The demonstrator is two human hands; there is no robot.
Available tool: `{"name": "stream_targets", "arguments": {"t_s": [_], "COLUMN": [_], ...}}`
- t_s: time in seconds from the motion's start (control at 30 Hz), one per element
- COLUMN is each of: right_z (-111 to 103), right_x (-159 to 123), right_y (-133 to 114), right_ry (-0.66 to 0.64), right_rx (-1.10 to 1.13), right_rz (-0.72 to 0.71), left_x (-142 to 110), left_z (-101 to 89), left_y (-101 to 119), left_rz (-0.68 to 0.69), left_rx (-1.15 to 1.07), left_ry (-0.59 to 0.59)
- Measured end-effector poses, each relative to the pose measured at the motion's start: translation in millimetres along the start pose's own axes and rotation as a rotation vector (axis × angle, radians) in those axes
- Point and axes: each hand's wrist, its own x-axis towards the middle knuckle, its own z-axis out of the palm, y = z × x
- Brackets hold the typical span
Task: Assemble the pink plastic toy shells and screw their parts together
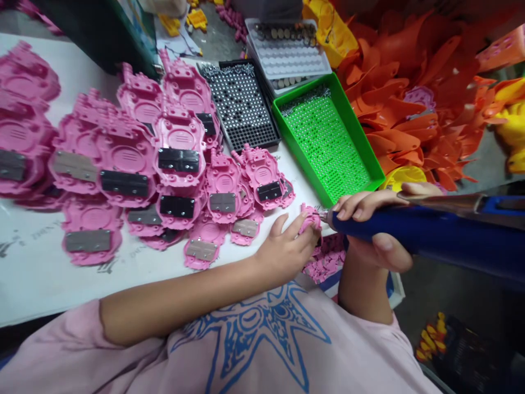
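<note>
"What are the hands up to?"
"The left hand (289,246) is closed over a small pink casing (310,218) at the tabletop's (24,290) near edge, by the green tray's (357,131) near corner. The right hand (375,219) is wrapped around a blue power screwdriver (443,232), its tip at the casing."
"Any writing?"
"Dark print on the white tabletop, left and middle, too blurred to read from here."

Below and right of the green tray (355,131), the blue screwdriver (435,232) is cut off by the edge; just below it, a pink part (310,218) is partly covered by the left hand (287,249).
</note>
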Motion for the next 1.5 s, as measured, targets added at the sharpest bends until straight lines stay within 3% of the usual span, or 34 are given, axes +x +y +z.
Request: {"name": "stream_targets", "arguments": {"t_s": [0.1, 0.27, 0.33, 0.57, 1.13, 1.33, 1.5], "right_z": [-3, -15, -20, -20, -22, -20, -17], "right_x": [10, 32, 37, 38, 36, 40, 34], "right_y": [-11, -29, -25, 5, 11, -10, -35], "right_ry": [0.016, 0.291, 0.377, 0.480, 0.461, 0.509, 0.357], "right_rx": [0.043, -0.059, -0.125, -0.056, -0.003, -0.032, -0.015], "right_rz": [0.057, -0.106, -0.136, 0.024, -0.004, -0.021, -0.094], "left_x": [0, 0, 0, 2, 4, 3, 2], "left_z": [0.7, 0.5, -0.5, -3.8, -5.8, -3.9, -3.4], "left_y": [0, -1, -2, -2, -2, -3, -2], "left_rz": [-0.003, 0.004, 0.000, -0.014, -0.025, -0.027, -0.019], "left_rx": [0.003, -0.021, -0.034, -0.051, -0.063, -0.073, -0.080], "left_ry": [-0.005, -0.007, -0.017, -0.036, -0.052, -0.046, -0.058]}}
